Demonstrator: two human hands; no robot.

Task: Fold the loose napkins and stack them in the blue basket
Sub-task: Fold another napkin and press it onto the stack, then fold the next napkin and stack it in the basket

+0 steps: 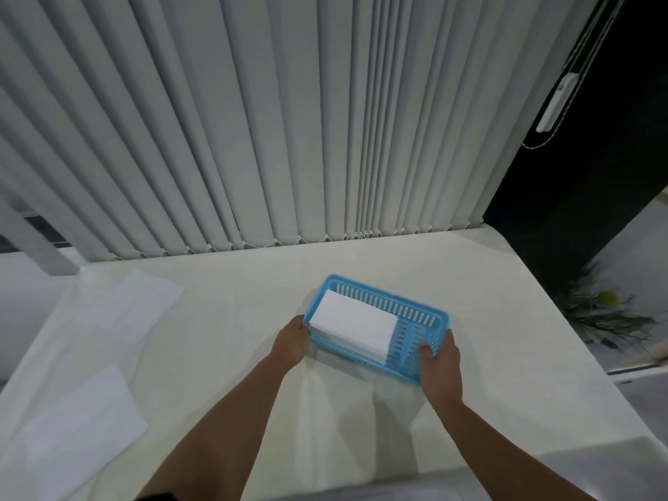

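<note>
A blue slotted basket (421,312) sits on the white table, right of centre. A stack of folded white napkins (356,325) fills its left part; the right part shows bare blue floor. My left hand (291,341) grips the basket's near-left corner, thumb at the rim beside the napkins. My right hand (442,367) grips the near-right end, fingers curled over the rim. Two loose unfolded napkins lie flat at the left: one far (133,305), one near (77,424).
The white table (235,320) ends at vertical grey blinds (253,121) along its far edge. A dark window with a blind cord is at the upper right. A potted plant (607,312) stands beyond the table's right edge.
</note>
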